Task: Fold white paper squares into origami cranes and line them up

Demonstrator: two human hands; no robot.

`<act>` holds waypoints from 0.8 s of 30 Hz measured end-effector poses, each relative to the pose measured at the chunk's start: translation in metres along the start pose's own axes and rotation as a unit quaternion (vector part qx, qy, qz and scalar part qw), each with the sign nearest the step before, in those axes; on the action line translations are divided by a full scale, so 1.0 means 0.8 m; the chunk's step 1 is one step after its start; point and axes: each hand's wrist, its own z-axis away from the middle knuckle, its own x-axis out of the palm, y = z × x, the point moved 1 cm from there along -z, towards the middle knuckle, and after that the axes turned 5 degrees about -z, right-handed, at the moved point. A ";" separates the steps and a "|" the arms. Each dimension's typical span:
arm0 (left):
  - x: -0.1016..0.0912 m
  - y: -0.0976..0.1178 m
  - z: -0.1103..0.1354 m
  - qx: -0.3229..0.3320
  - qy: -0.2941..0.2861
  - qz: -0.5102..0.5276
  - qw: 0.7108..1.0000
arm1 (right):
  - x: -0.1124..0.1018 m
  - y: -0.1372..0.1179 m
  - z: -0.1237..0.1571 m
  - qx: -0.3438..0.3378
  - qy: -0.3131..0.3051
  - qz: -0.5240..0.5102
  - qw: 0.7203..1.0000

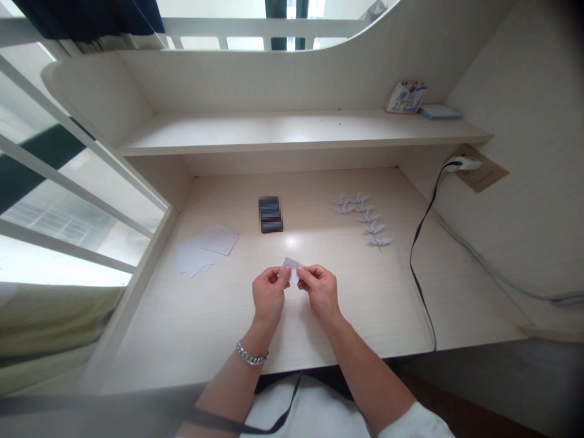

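A small folded piece of white paper [293, 267] is held up between my two hands, just over the desk. My left hand [269, 292] pinches its left side, thumb on top. On the other side my right hand [322, 291] grips the paper with thumb and fingers. Fingertips cover parts of its edges. Several folded paper cranes [367, 218] stand in a curved row at the right rear of the desk. To the left lies a loose, overlapping pile of white paper sheets [205, 250].
A dark phone-like object [271, 214], blurred out, lies beyond my hands. A black cable [413, 243] runs from a plug [463, 163] in the wall socket down across the desk's right side. Above, a shelf [255, 131] carries a small colourful box [406, 97].
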 end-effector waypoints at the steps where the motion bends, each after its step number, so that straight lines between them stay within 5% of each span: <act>1: -0.001 -0.001 -0.001 0.000 0.002 0.003 1.000 | -0.002 -0.001 -0.002 -0.006 0.008 0.000 1.000; 6: -0.014 -0.004 -0.009 -0.012 0.028 0.028 0.999 | -0.019 -0.014 -0.017 -0.028 0.060 0.016 0.998; 12: -0.005 0.001 -0.003 0.013 -0.002 0.001 1.000 | -0.004 -0.009 -0.004 -0.009 -0.075 0.077 0.994; 24: 0.003 0.007 0.003 0.003 -0.020 0.027 0.999 | 0.001 -0.007 0.002 -0.046 -0.030 0.099 0.994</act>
